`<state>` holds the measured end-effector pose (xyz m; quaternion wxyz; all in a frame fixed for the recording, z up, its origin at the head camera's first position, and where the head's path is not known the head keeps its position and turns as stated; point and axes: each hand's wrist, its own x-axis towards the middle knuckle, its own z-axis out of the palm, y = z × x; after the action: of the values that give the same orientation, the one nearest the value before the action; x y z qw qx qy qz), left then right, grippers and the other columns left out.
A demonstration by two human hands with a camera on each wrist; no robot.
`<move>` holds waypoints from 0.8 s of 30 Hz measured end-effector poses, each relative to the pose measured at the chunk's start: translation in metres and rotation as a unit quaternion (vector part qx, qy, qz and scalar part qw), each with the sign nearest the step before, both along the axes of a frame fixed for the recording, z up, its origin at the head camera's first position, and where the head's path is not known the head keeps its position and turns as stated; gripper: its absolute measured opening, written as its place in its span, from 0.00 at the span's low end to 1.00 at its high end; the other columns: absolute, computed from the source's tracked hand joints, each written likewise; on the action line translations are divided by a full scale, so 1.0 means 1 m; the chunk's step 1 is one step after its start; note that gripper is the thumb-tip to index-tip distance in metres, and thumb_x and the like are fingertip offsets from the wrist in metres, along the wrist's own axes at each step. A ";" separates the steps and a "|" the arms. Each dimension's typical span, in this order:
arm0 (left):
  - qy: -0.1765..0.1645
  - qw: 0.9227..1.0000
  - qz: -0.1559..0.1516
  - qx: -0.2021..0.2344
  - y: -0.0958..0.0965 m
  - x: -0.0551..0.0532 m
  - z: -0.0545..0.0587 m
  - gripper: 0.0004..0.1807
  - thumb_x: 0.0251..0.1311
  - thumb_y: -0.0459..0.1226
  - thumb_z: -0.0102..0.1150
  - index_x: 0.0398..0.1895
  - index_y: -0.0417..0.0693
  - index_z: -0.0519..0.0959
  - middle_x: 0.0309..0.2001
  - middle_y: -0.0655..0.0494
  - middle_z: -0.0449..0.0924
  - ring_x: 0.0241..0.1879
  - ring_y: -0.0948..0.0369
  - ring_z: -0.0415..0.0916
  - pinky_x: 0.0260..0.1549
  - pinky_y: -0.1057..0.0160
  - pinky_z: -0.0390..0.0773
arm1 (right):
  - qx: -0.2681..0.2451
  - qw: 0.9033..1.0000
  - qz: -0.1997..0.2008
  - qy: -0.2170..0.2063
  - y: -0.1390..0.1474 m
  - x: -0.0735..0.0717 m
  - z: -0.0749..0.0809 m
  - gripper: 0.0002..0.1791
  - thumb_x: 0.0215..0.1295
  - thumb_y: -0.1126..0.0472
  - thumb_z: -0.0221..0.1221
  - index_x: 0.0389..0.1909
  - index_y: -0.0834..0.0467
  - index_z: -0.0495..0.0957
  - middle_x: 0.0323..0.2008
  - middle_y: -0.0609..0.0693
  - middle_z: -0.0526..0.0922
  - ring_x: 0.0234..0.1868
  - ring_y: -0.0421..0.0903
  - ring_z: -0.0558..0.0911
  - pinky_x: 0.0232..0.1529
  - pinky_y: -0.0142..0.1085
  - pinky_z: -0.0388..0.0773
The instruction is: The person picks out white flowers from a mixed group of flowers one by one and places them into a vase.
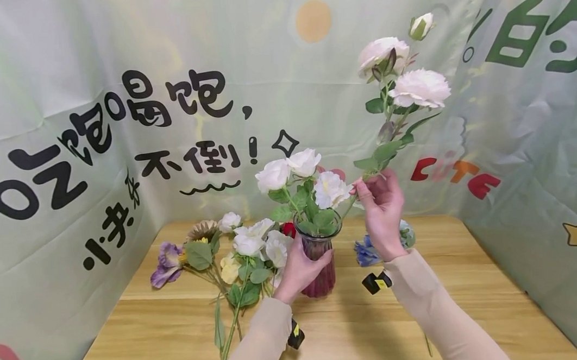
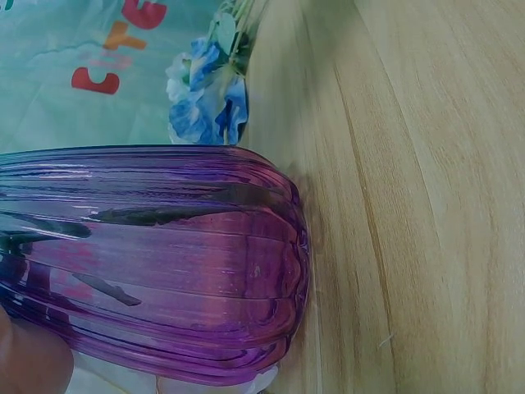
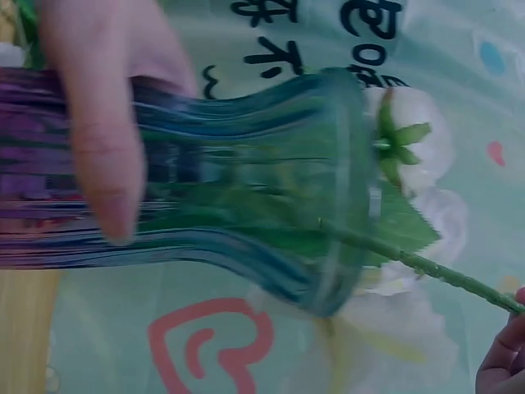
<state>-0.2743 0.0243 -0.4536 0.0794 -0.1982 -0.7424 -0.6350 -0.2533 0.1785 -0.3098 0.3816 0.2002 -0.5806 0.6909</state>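
A glass vase [image 1: 319, 273], purple below and clear grey-green near its flared mouth, stands upright on the table. My left hand [image 1: 303, 269] grips its side, thumb across the front. White roses [image 1: 330, 188] with green leaves rise from the mouth. My right hand [image 1: 385, 213] pinches the stem of a tall pale pink flower spray [image 1: 421, 89], which has two full blooms and a bud. That spray leans up to the right. In the right wrist view the bare green stem [image 3: 443, 273] reaches from the fingers to the vase mouth, its lower tip at the rim.
Left of the vase lie several loose artificial flowers: a purple one [image 1: 167, 265], a yellow one [image 1: 230, 268] and white roses [image 1: 250, 241]. Blue flowers [image 1: 367, 252] lie to the right, behind my right wrist. A printed cloth [image 1: 262, 56] surrounds the wooden table [image 1: 145, 340].
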 end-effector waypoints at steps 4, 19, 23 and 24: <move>0.006 1.000 0.001 0.002 0.001 0.000 0.000 0.42 0.56 0.34 0.70 0.74 0.50 0.61 0.66 0.46 0.74 0.65 0.49 0.75 0.67 0.43 0.73 | 0.019 1.000 0.002 -0.013 -0.002 -0.002 -0.010 0.15 0.70 0.73 0.56 0.50 0.53 0.73 0.34 0.41 0.84 0.33 0.36 0.84 0.36 0.25 0.79; 0.028 0.999 -0.001 -0.018 -0.002 -0.004 -0.003 0.43 0.56 0.44 0.72 0.74 0.56 0.61 0.66 0.54 0.75 0.65 0.57 0.75 0.68 0.51 0.73 | 0.140 0.988 -0.021 -0.067 -0.007 -0.001 -0.031 0.11 0.68 0.73 0.60 0.44 0.72 0.68 0.34 0.44 0.81 0.35 0.36 0.84 0.36 0.24 0.79; 0.025 0.999 0.001 -0.024 -0.002 -0.003 -0.003 0.44 0.56 0.44 0.72 0.74 0.54 0.60 0.67 0.53 0.74 0.66 0.57 0.74 0.68 0.52 0.73 | 0.156 0.984 -0.022 -0.079 -0.006 -0.001 -0.035 0.12 0.67 0.73 0.61 0.47 0.69 0.70 0.37 0.46 0.81 0.39 0.34 0.83 0.42 0.24 0.81; 0.023 0.999 0.001 -0.025 -0.002 -0.003 -0.003 0.44 0.56 0.44 0.72 0.74 0.54 0.60 0.67 0.53 0.74 0.66 0.57 0.74 0.68 0.52 0.73 | 0.161 0.983 -0.023 -0.080 -0.006 -0.001 -0.036 0.12 0.67 0.73 0.61 0.47 0.68 0.71 0.38 0.47 0.81 0.39 0.34 0.83 0.43 0.24 0.81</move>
<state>-0.2774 0.0222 -0.4567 0.0925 -0.2139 -0.7564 -0.6112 -0.2542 0.1728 -0.3459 0.3130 0.1896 -0.7172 0.5930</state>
